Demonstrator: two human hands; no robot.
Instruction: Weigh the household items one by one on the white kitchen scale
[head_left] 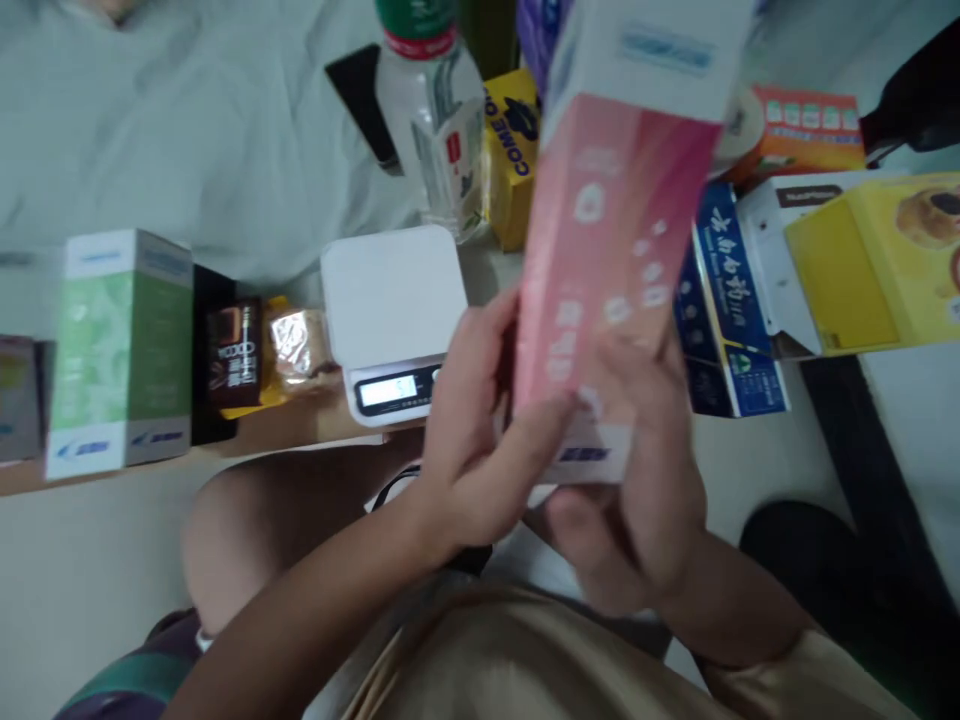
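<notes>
Head camera view, looking down: both hands held a tall pink and white box upright, close to the lens and blurred. The left hand had its grip closed on the box's lower left edge, thumb laid across the front. The right hand had its grip closed on the lower right corner and the base, palm cupped beneath. Only the bottom of the box was held; the long upper part stood free above the hands.

Just behind the left hand, a small white scale sat on the desk, its display lit. Behind the scale stood a clear bottle with a green cap, and beside that a yellow box. To the right of the pink box, a blue box leaned, with a larger yellow pastry box further right. At far left stood a green and white box, with a dark chocolate pack and a foil-wrapped snack between it and the scale.

Risk, as a judgement: with such a low hold, the tall box could have tipped forward or sideways. A tilt toward the back might have knocked the bottle; a tilt to the right might have toppled the leaning blue box. Set down off-centre, it might have overhung the small scale and fallen.
</notes>
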